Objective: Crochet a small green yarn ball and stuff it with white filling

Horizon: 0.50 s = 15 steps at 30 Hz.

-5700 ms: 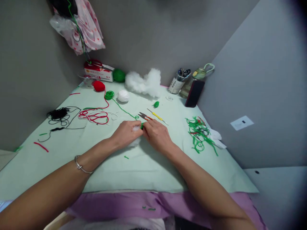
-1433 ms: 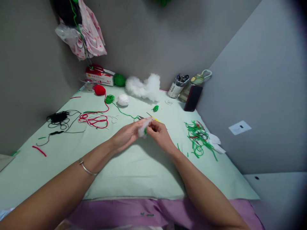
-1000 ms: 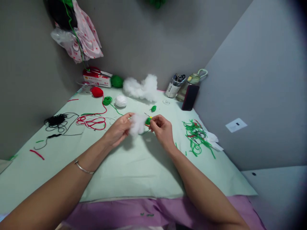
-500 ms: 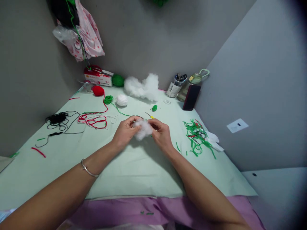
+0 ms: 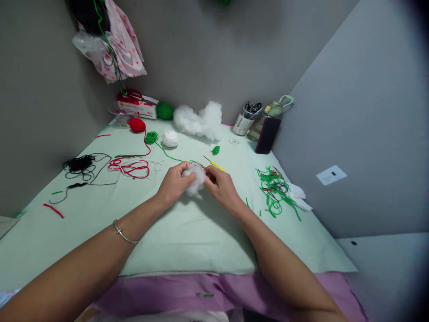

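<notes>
Black yarn [image 5: 79,164] lies on a pale green cloth [image 5: 187,241] as a person's left hand [image 5: 172,184] pinches a tuft of white stuffing [image 5: 195,182] over the cloth's middle, the right hand [image 5: 221,185] curls at the tuft's edge, its grip hidden, and a tangle of yarn scraps [image 5: 275,190] sits at far right

A craft nook between grey walls [image 5: 187,44]: a cloth-covered table [image 5: 187,246] with yarn balls [image 5: 137,125] toward its far left corner, yarn scraps [image 5: 276,192] near its right edge.
</notes>
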Available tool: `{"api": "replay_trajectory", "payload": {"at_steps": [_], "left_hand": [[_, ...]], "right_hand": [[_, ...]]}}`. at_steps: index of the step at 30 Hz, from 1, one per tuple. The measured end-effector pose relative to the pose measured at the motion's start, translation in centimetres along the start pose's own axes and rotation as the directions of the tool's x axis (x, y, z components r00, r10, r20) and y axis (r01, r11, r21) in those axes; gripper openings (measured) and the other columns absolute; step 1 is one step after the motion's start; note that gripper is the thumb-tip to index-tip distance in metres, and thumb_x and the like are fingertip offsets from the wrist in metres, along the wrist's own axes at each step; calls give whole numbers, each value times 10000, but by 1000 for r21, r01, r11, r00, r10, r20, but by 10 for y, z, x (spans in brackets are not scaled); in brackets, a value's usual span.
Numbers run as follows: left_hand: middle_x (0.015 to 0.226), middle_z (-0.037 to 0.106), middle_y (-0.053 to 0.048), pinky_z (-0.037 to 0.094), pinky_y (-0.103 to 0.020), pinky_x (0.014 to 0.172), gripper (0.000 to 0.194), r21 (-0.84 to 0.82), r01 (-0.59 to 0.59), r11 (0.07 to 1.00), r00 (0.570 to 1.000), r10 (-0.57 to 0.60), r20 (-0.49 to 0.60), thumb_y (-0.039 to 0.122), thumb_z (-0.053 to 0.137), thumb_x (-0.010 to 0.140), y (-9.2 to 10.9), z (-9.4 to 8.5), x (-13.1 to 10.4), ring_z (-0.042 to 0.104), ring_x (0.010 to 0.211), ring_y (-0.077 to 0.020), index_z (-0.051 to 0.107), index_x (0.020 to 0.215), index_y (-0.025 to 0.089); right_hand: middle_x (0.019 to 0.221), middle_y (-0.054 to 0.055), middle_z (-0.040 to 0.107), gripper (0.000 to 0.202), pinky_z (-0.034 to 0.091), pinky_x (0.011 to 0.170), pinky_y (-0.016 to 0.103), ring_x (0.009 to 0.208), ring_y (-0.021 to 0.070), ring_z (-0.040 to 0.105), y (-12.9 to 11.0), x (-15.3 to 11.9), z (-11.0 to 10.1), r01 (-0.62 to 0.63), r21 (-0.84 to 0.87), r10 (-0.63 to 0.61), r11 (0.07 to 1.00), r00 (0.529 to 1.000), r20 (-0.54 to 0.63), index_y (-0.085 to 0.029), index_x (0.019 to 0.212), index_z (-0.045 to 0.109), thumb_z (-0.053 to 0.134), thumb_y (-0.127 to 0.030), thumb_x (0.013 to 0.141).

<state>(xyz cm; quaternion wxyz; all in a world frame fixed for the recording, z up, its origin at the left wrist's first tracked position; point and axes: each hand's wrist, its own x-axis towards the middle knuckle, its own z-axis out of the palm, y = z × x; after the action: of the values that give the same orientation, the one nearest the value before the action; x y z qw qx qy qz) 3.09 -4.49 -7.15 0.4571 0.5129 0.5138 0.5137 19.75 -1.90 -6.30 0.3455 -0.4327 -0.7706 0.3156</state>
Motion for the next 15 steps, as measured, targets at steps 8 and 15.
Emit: {"api": "replay_trajectory", "payload": {"at_steps": [8,15], "left_hand": [[730,518,43,388,-285,668,135,93,-71,993,975,89,-205,179,576,680,-9,5,2,467,703,-168,510,785,232],[946,649,-10,478,-284,759,218,-48,-82,995,988,75,-135,150,585,730,-4,13,-5,592,864,-183,569,936,220]], "right_hand": [[688,-20,496,245,346,651,285,655,143,421,-19,-10,7,119,35,-122,992,988,99,-232,709,470,477,-309,941],[603,-52,372,371,253,553,274,583,115,323,-7,1,4,-107,255,92,961,993,70,-230,625,443,599,-474,857]]}}
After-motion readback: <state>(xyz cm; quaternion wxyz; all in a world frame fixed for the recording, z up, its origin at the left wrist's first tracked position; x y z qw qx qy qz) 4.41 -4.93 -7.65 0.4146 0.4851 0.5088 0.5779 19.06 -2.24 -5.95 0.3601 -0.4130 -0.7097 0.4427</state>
